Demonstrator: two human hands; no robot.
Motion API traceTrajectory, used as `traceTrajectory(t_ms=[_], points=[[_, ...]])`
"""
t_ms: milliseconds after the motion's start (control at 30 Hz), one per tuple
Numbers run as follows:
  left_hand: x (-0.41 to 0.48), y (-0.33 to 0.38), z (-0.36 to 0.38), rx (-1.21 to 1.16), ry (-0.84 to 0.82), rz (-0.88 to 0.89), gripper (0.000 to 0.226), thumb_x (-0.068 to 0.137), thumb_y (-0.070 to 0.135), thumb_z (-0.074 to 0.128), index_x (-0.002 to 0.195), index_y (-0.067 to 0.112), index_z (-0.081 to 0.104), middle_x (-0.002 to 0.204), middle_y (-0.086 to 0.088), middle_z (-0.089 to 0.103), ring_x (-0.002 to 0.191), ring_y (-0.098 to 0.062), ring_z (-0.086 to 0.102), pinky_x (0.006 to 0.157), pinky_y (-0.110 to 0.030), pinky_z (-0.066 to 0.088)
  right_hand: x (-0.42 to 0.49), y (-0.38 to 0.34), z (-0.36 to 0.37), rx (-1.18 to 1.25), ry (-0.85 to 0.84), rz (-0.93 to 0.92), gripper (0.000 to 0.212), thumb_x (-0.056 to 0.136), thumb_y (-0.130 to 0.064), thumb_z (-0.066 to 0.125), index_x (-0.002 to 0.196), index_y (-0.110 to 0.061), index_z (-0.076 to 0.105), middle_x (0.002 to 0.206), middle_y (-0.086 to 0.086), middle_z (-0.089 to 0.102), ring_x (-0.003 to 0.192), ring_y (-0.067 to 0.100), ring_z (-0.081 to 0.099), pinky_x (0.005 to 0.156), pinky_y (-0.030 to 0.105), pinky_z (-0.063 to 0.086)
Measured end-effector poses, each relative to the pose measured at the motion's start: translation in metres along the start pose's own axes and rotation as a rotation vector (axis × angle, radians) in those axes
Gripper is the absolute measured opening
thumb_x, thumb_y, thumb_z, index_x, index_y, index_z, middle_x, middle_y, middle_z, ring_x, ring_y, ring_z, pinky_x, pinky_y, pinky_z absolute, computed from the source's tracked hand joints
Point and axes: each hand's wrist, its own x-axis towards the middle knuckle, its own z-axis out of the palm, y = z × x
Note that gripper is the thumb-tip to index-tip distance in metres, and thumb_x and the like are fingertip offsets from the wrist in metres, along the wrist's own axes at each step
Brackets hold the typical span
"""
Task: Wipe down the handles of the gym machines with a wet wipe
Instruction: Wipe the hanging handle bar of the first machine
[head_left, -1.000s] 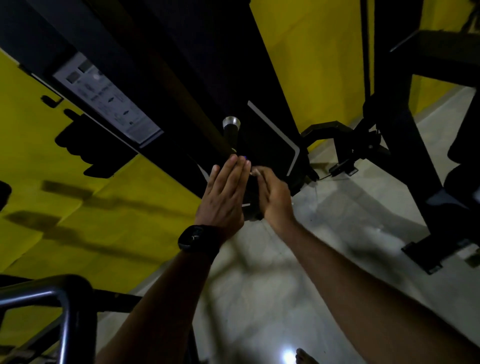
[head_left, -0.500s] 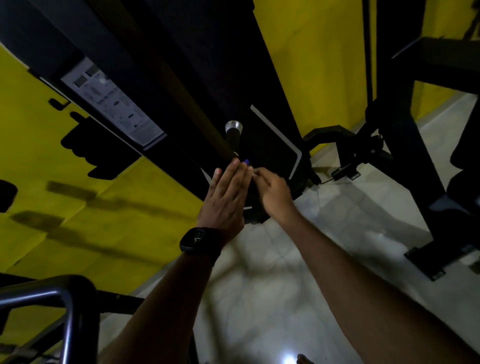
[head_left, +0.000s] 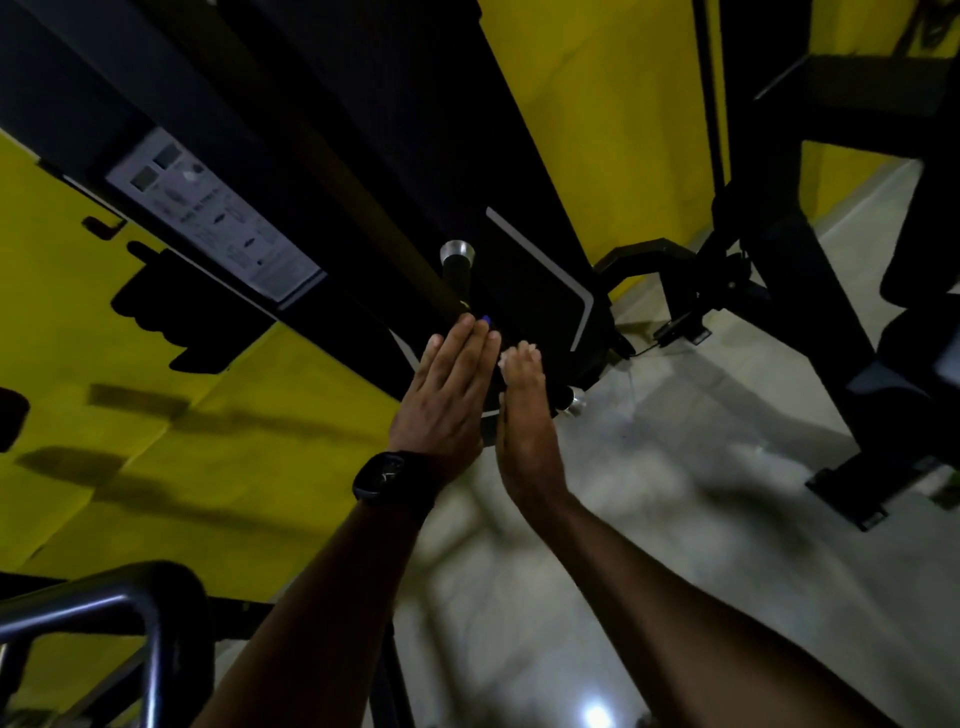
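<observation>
Now mid-wipe: right hand (head_left: 524, 415) pinching wet wipe (head_left: 503, 362) at handle (head_left: 457, 270); left hand (head_left: 447, 395) flat, fingers together. Next: rub along grip.

A gym: black weight-machine frames (head_left: 779, 291), an exercise instruction placard (head_left: 218, 218), yellow walls (head_left: 597, 119).

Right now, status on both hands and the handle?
Left hand flat, fingers straight, against the machine. Right hand pinching white wipe at fingertips. Black handle with silver cap just above, not gripped. Nothing blocking.
</observation>
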Motion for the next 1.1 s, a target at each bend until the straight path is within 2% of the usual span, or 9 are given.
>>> traceTrajectory(t_ms=[133,233,333,400,500,600,767,900,1100], points=[[-0.002,-0.009,-0.005,-0.029,0.005,0.098,0.058,0.092,0.017,0.024,0.145,-0.004,0.035,0.149,-0.025,0.045,0.143,-0.036,0.033,0.122,-0.041,0.011,0.004,-0.005,-0.001,0.075,-0.043,-0.107,0.046,0.111,-0.016,0.021,0.154,-0.014,0.005,0.163,-0.001,0.005,0.152,0.002,0.000,0.125,0.032,0.008],[-0.005,-0.019,-0.004,-0.029,0.020,0.138,0.060,0.103,0.016,0.004,0.144,-0.006,0.043,0.150,-0.023,0.045,0.142,-0.036,0.037,0.122,-0.041,0.016,0.011,0.020,-0.016,-0.088,-0.089,-0.326,0.051,0.107,-0.006,0.036,0.153,-0.009,0.017,0.162,0.005,0.014,0.153,0.008,0.009,0.125,0.038,0.016],[-0.005,-0.026,0.002,0.015,0.030,0.166,0.058,0.091,0.003,0.027,0.149,-0.002,0.037,0.155,-0.020,0.039,0.148,-0.032,0.027,0.124,-0.042,0.015,0.032,0.048,-0.037,-0.362,-0.108,-0.745,0.043,0.103,0.003,0.044,0.146,0.004,0.040,0.156,0.020,0.032,0.148,0.031,0.028,0.120,0.044,0.029],[-0.006,-0.027,0.006,0.038,0.024,0.175,0.064,0.087,0.002,0.032,0.150,-0.001,0.031,0.156,-0.020,0.037,0.149,-0.031,0.024,0.124,-0.043,0.015,0.036,0.058,-0.050,-0.483,-0.126,-0.880,0.044,0.101,0.005,0.047,0.145,0.005,0.043,0.155,0.021,0.036,0.145,0.035,0.034,0.116,0.046,0.036],[-0.006,-0.024,0.010,0.046,0.021,0.158,0.065,0.087,0.004,0.031,0.152,0.001,0.026,0.158,-0.019,0.034,0.150,-0.031,0.021,0.125,-0.042,0.010,0.033,0.057,-0.054,-0.585,-0.176,-0.845,0.072,0.084,0.006,0.068,0.149,0.003,0.037,0.158,0.019,0.031,0.148,0.035,0.027,0.119,0.044,0.030],[-0.005,-0.025,0.010,0.091,0.006,0.148,0.066,0.087,0.005,0.036,0.152,0.002,0.024,0.158,-0.019,0.034,0.150,-0.030,0.019,0.125,-0.041,0.007,0.035,0.057,-0.054,-0.655,-0.166,-0.841,0.076,0.079,0.009,0.065,0.150,0.002,0.037,0.159,0.018,0.032,0.150,0.032,0.024,0.125,0.038,0.015],[-0.006,-0.026,0.008,0.155,0.019,0.188,0.069,0.085,0.006,0.041,0.152,0.002,0.026,0.158,-0.019,0.035,0.150,-0.030,0.019,0.124,-0.042,0.009,0.043,0.059,-0.058,-0.726,-0.206,-0.999,0.072,0.085,0.006,0.068,0.149,0.000,0.037,0.157,0.017,0.035,0.148,0.030,0.027,0.121,0.043,0.027],[-0.004,-0.021,0.009,0.139,-0.001,0.140,0.067,0.084,0.007,0.036,0.151,0.001,0.028,0.156,-0.019,0.037,0.149,-0.030,0.021,0.124,-0.042,0.008,0.061,0.045,-0.057,-0.782,-0.243,-1.142,0.053,0.085,-0.007,0.071,0.135,0.000,0.056,0.139,0.016,0.057,0.138,0.033,0.045,0.118,0.046,0.033],[-0.003,-0.016,0.009,0.097,0.025,0.103,0.063,0.086,0.004,0.032,0.148,0.000,0.033,0.153,-0.019,0.043,0.147,-0.030,0.024,0.124,-0.041,0.008,0.048,0.063,-0.067,-0.841,-0.279,-1.072,0.078,0.081,-0.001,0.073,0.145,0.005,0.029,0.154,0.016,0.029,0.148,0.030,0.026,0.118,0.044,0.033]])
